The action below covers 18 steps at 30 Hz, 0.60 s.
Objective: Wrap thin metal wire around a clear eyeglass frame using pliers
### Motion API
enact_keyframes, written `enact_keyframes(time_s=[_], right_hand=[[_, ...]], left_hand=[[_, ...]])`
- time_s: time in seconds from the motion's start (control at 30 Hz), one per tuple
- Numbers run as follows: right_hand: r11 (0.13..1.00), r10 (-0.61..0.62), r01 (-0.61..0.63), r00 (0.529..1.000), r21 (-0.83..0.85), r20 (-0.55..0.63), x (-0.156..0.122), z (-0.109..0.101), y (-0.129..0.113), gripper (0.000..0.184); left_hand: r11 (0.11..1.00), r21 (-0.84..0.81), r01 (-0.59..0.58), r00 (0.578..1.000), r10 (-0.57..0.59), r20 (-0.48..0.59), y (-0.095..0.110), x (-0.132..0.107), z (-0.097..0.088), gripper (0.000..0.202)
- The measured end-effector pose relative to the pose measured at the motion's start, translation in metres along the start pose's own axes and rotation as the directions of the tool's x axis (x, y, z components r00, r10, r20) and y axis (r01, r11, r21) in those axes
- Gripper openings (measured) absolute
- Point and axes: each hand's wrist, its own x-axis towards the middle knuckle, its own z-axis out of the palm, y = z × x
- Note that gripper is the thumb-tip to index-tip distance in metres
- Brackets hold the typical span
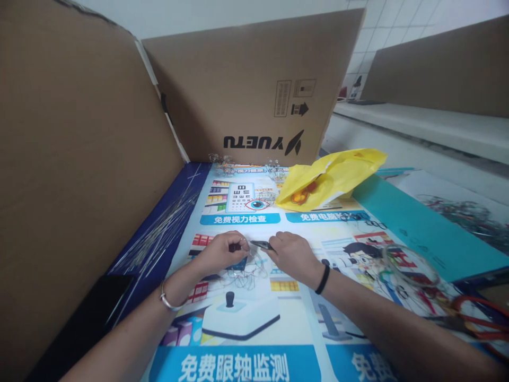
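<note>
Just above the printed sheet, my left hand (222, 253) is closed in a pinch on a thin wire (243, 242), whose shape is hard to make out. My right hand (292, 255) grips a pair of pliers (261, 244) with dark handles. The pliers' tips point left and reach close to the left fingertips; whether they bite the wire cannot be told. Below both hands lies a loose tangle of fine wire pieces (248, 276) on the sheet.
Cardboard walls (238, 95) stand at the back and left. Straight wires (157, 233) and a dark flat object (99, 302) lie left. A yellow bag (334, 178) sits behind the right hand. Coiled wire (413, 265) and orange-handled scissors-like tools (477, 318) lie right.
</note>
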Motion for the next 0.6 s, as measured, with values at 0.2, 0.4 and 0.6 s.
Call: enact_keyframes(time_s=[0.2, 0.4, 0.6], right_hand=[[1.000, -0.010, 0.010, 1.000, 0.015, 0.014, 0.0002, -0.0003, -0.0006, 0.027], [0.999, -0.020, 0.019, 1.000, 0.032, 0.009, -0.0004, -0.0023, -0.0008, 0.026], [0.999, -0.015, 0.015, 1.000, 0.033, 0.019, -0.0009, -0.0013, -0.0003, 0.026]], left_hand=[[1.000, 0.012, 0.017, 0.999, -0.016, -0.050, -0.0025, -0.0008, 0.0044, 0.011], [1.000, -0.004, 0.004, 0.998, -0.005, -0.060, 0.0002, 0.0000, 0.0048, 0.016], [1.000, -0.025, -0.007, 1.000, 0.007, -0.006, 0.0017, 0.0007, 0.0020, 0.013]])
